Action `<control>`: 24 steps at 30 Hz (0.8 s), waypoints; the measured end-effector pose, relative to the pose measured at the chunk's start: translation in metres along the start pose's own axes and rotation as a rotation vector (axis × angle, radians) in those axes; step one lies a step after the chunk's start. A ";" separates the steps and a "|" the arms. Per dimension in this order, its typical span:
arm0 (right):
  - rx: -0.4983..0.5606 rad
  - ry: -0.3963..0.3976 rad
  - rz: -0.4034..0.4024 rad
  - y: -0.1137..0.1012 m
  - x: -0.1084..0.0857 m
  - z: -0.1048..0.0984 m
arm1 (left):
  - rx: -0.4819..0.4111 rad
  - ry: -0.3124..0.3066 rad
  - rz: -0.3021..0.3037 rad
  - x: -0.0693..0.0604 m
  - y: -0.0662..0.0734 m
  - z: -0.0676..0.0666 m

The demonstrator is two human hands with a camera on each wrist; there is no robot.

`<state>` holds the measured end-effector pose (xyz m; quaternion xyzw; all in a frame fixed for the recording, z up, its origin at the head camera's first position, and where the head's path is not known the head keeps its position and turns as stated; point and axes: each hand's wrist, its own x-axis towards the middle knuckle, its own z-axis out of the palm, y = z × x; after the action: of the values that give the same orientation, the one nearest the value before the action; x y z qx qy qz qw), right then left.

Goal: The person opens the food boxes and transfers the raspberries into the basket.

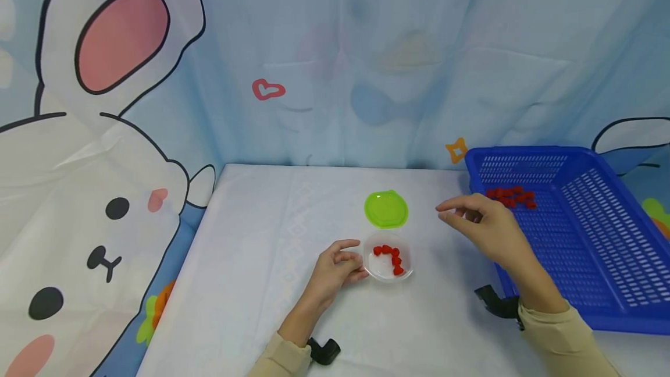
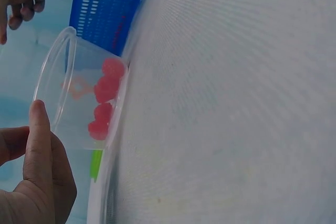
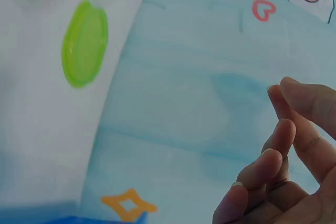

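My left hand (image 1: 337,266) is at the left side of a clear plastic bowl (image 1: 410,249), its fingertips touching the rim and wall. The left wrist view shows one straight finger (image 2: 39,135) against the bowl. Several small red rounded pieces (image 1: 396,261) lie on the bowl's bottom. Just behind it, a bright green lid (image 1: 386,209) lies flat on the table. My right hand (image 1: 484,226) is raised between the lid and a blue basket (image 1: 581,231). Its thumb and index tips are close together, with nothing visible between them; the other fingers are loosely bent.
Several more red pieces (image 1: 510,196) lie at the far left of the blue basket, on the table's right side. A white cloth (image 1: 251,284) covers the table. Behind hangs a blue printed curtain (image 1: 324,28) with a rabbit at the left.
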<state>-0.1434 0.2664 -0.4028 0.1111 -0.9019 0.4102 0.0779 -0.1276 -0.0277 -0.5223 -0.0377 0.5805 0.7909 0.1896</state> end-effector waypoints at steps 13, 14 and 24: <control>0.090 -0.119 0.004 0.024 0.002 0.079 | -0.010 -0.002 0.006 0.001 -0.002 -0.001; 0.084 -0.124 0.012 0.026 0.002 0.086 | -0.009 -0.001 0.008 0.001 -0.002 -0.001; -0.157 -0.166 -0.007 0.032 0.003 0.128 | -0.005 -0.009 0.014 0.000 -0.001 -0.001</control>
<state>-0.1606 0.1897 -0.5083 0.1413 -0.9342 0.3273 0.0125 -0.1279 -0.0282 -0.5235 -0.0306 0.5780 0.7938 0.1865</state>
